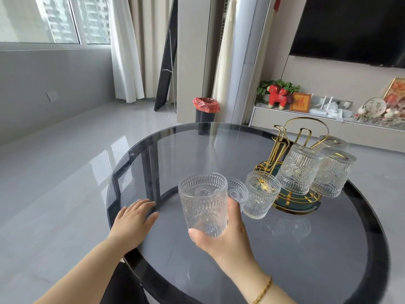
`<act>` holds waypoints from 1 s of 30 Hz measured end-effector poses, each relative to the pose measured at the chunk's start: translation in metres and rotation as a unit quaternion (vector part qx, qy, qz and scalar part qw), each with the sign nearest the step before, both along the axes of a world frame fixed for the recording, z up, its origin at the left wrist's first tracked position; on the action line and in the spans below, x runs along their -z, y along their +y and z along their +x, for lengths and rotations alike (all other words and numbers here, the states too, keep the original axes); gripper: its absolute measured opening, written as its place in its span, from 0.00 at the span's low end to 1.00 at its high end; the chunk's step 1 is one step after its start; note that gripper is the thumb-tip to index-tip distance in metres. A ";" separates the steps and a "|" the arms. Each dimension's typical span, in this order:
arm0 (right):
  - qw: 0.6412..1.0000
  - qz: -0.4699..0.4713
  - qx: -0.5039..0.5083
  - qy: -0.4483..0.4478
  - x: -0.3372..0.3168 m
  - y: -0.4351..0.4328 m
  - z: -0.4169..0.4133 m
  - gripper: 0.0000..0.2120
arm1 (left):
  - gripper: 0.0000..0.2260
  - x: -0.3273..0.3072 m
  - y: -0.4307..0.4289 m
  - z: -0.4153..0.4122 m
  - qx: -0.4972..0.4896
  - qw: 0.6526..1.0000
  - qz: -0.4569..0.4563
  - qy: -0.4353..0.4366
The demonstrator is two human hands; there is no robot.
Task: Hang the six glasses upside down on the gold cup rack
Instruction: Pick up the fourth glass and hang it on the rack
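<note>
Low centre of the frame, the right hand [225, 235] has its grip wrapped around an upright embossed clear glass [203, 205] above the round smoked-glass counter [285, 260]. The left hand [133, 218] lies flat, fingers spread, at the counter's left edge. Two more upright glasses [260, 194] stand just behind, before the gold wire cup rack [285, 150] at right carrying three inverted glasses [298, 170].

Light: bright daylight from the window [54, 18]
Glare: pale streaks on the tabletop [197, 150] and floor [65, 150]
Edges: wide-angle bending
Focus: sharp
</note>
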State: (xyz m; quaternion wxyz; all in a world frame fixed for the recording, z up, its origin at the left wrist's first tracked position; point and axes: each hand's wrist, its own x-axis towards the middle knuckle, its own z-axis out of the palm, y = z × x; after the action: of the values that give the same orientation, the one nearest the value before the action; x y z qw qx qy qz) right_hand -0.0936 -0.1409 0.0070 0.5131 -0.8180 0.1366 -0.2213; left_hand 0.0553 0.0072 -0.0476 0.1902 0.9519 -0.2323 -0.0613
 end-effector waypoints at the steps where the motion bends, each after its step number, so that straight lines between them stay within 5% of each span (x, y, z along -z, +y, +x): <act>1: 1.000 -0.002 0.007 -0.008 -0.008 -0.007 -0.006 0.33 | 0.19 -0.004 -0.003 0.000 -0.002 1.000 -0.014 0.003; 14: 0.990 0.025 0.130 -0.054 -0.065 -0.136 -0.061 0.27 | 0.17 -0.089 -0.141 -0.015 0.180 0.967 -0.152 -0.102; 30: 0.938 -0.107 0.329 -0.017 -0.150 -0.302 -0.044 0.33 | 0.24 -0.128 -0.277 -0.017 0.335 0.933 -0.011 -0.129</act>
State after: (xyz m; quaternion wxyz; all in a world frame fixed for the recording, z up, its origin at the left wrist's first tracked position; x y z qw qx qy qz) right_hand -0.1374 -0.4433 0.1569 0.3229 -0.7735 0.3649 -0.4054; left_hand 0.0386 -0.2699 0.0806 0.1378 0.8166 -0.5606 0.0041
